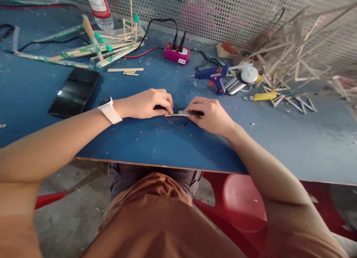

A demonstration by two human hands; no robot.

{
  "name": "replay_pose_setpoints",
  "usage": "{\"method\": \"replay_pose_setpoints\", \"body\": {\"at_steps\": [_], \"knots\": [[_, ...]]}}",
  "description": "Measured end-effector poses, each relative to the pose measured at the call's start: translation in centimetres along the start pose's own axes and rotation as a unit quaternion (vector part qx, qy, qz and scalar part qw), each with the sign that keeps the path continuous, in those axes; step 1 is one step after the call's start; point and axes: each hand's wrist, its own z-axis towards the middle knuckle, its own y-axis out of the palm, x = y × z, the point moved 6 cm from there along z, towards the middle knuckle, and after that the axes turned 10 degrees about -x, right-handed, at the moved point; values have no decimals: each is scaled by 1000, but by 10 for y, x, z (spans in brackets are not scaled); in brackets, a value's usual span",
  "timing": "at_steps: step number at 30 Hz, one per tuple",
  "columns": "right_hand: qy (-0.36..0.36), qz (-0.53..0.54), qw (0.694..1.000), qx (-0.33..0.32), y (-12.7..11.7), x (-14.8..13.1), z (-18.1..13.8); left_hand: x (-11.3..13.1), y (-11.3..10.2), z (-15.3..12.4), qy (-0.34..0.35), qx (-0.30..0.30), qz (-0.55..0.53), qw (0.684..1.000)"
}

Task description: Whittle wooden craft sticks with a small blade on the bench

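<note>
We hold a knife in our right hand, fingers closed round it; left hand, fingertips bent down by the clear set square, grip unclear. Both tools: between our hands, blue table. Glue gun, bottle: labels unreadable.

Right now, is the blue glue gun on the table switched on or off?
Most likely on: the blue glue gun shows a small red light glowing on its body. Its heat I cannot tell.
</note>
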Motion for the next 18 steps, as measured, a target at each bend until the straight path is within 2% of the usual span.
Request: {"method": "replay_pose_setpoints", "body": {"at_steps": [14,18], "knots": [[-3,-1,1000,-10,-9,2,-2,0,1,0,13,4,-1,1000],[21,-10,999,28,-20,9,-4,0,0,0,13,10,-9,1000]]}}
